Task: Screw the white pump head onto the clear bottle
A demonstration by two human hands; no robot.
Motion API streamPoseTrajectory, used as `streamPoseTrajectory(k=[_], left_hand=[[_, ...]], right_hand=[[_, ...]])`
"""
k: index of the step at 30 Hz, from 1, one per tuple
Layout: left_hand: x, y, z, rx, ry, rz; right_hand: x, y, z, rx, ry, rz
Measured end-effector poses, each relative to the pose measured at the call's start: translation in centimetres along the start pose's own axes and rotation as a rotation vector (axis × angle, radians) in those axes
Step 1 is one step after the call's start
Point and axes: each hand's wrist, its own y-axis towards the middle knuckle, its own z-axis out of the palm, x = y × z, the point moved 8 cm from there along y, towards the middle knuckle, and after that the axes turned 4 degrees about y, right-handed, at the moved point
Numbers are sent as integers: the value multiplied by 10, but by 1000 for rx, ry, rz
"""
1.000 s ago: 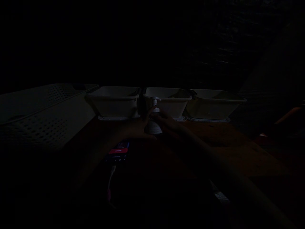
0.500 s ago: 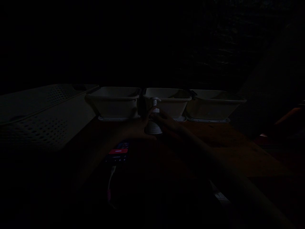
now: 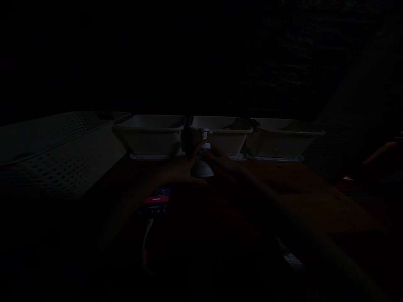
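Note:
The scene is very dark. A pump bottle (image 3: 202, 168) with a white pump head stands upright on the wooden table, in front of the middle bin. My left hand (image 3: 184, 168) is wrapped round its left side, thumb and fingers curved about the neck and body. From the right, my right hand (image 3: 220, 158) closes on the bottle just under the pump collar. Shadow hides the exact finger contact. Near my left forearm lies a phone (image 3: 156, 201) with a lit screen and a white cable (image 3: 145, 239) plugged in.
Behind the bottle stand three pale bins in a row: a left bin (image 3: 154, 142), a middle bin (image 3: 231, 142) and a right bin (image 3: 280, 144). A perforated laundry basket (image 3: 59, 163) is at the left. Another person's arm (image 3: 382, 152) shows at the far right.
Both hands stay at the bottle, almost unmoved. The phone's screen picture differs slightly.

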Motion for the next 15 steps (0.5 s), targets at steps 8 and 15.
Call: streamPoseTrajectory(k=[8, 15], left_hand=[[0, -1, 0, 15, -1, -16], [2, -1, 1, 14, 1, -24]], right_hand=[[0, 0, 0, -17, 3, -13], [-3, 2, -2, 1, -21, -16]])
